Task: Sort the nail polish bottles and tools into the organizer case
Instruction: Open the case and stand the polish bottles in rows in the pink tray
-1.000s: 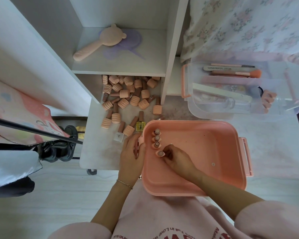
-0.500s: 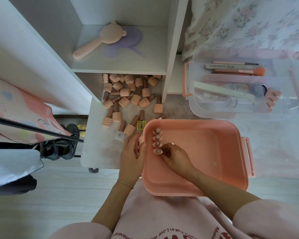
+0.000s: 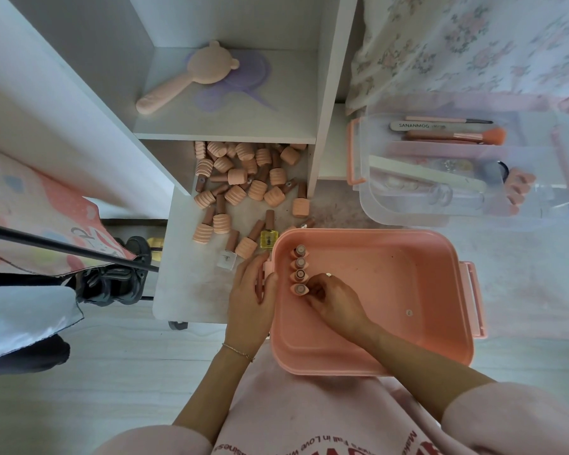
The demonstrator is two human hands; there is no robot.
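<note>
The right hand (image 3: 334, 298), fingers curled, pinches the fourth nail polish bottle (image 3: 299, 289), now upright at the 6 o'clock end of the row along the pink organizer case (image 3: 434, 323) wall; a second ago it leaned. The left hand (image 3: 252, 292) grips the case rim as before. The loose bottle pile (image 3: 243, 182) waits at 11 o'clock, so sorting has barely begun.
</note>
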